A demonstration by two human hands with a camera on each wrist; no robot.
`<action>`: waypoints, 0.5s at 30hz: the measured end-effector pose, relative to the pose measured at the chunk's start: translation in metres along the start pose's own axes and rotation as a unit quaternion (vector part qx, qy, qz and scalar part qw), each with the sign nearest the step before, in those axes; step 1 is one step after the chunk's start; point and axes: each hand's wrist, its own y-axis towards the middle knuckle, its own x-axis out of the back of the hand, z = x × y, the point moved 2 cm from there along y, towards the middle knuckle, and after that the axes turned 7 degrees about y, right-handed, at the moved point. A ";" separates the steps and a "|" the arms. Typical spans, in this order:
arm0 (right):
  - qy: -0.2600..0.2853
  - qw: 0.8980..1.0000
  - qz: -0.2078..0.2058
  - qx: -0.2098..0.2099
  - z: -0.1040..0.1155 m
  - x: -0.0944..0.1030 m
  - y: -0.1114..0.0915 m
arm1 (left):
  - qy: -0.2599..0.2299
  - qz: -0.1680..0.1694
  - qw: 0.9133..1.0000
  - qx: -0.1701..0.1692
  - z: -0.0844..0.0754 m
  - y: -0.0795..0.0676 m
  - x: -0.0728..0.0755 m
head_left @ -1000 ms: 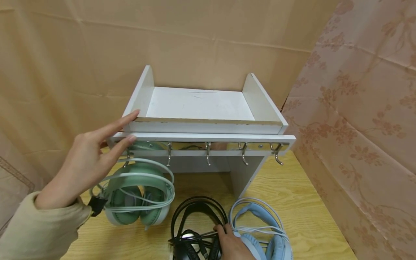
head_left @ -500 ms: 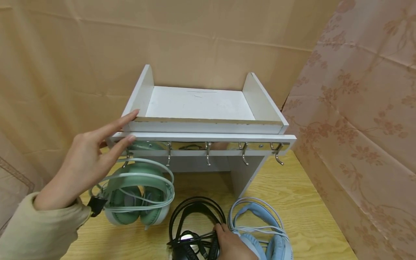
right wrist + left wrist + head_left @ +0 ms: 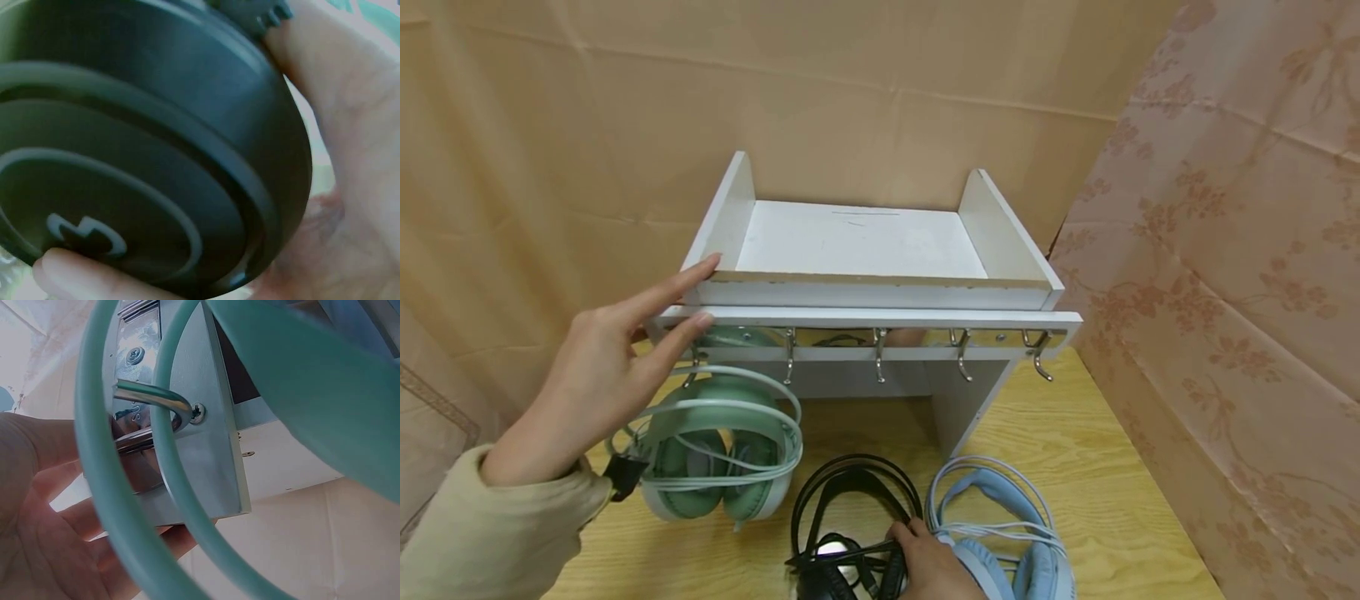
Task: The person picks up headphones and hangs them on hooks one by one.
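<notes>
My left hand (image 3: pixel 595 358) grips the left end of a white hook rack (image 3: pixel 850 317), index finger above and thumb on its front. Under that hand, green headphones (image 3: pixel 700 404) hang from the leftmost hook; in the left wrist view their pale green cable (image 3: pixel 165 447) passes through the metal hook (image 3: pixel 153 397). At the bottom of the head view, my right hand (image 3: pixel 936 567) holds black headphones (image 3: pixel 850 483) by the right side. The right wrist view has the hand wrapped round a black ear cup (image 3: pixel 131 125) bearing a logo.
Light blue headphones (image 3: pixel 1037 567) with a bundled cable lie on the wooden table (image 3: pixel 1120 500), right beside my right hand. Several bare hooks (image 3: pixel 880 354) line the rack's front. Above them is a white shelf tray (image 3: pixel 865 242), with a beige cloth (image 3: pixel 850 100) behind.
The black headphones and my right hand have shifted very slightly left. My left hand stays on the rack's end, and the green headphones hang as before.
</notes>
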 end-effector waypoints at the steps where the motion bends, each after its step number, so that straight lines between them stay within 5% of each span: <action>1: -0.008 1.000 0.004 0.014 0.000 0.000 0.001 | 0.000 0.000 1.000 0.001 0.000 0.000 0.000; 15: -0.038 0.992 -0.011 0.118 -0.008 -0.004 -0.001 | 0.006 0.004 1.000 0.001 0.001 0.000 -0.001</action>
